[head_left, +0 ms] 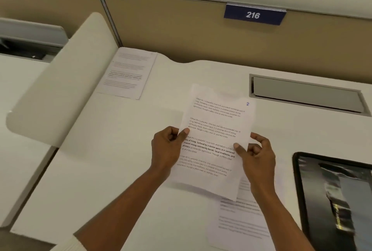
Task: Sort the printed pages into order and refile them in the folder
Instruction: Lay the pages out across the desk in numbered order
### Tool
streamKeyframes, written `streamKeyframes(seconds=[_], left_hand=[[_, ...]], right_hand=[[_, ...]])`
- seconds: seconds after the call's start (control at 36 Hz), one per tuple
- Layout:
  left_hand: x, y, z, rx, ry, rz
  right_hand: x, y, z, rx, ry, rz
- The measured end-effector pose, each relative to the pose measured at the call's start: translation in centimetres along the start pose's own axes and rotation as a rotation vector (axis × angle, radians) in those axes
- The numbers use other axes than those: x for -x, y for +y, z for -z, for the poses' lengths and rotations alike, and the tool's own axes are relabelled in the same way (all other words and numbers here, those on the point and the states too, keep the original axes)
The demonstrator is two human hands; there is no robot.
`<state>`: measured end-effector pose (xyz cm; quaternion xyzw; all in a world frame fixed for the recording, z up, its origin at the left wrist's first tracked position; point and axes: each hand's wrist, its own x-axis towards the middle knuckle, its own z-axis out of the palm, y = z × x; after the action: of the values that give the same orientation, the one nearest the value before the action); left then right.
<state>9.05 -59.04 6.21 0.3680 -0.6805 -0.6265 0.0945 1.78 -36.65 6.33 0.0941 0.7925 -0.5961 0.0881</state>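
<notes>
The white desk (96, 170) carries a far page (126, 73) well beyond the left hand (167, 148), a near page (241, 224) just behind the right hand (256, 156), and a black panel (332, 190) to that hand's right.

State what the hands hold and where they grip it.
The white printed paper page marked with a blue 2 is held: the left hand pinches its left edge, the right hand its right edge, thumbs on top.
</notes>
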Motion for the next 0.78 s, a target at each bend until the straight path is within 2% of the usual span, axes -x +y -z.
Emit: streamKeyframes(seconds=[0.14,0.25,0.36,0.78], left_hand=[[-5.6,0.2,4.2,-0.079,0.024,-0.035],[-11.4,-0.1,6.6,-0.229,0.023,-0.053],[-16.8,0.3,8.0,-0.407,0.087,-0.147],[-31.0,2.8,6.7,-0.736,0.233,-0.219]], right_hand=[[-1.3,-0.1,-7.2,0.086,-0.022,0.025],[-3.5,-0.6,-12.2,0.141,0.008,0.092],[-6.3,-1.5,-16.2,0.141,0.016,0.129],[-17.8,-3.4,-25.5,0.246,0.042,0.227]])
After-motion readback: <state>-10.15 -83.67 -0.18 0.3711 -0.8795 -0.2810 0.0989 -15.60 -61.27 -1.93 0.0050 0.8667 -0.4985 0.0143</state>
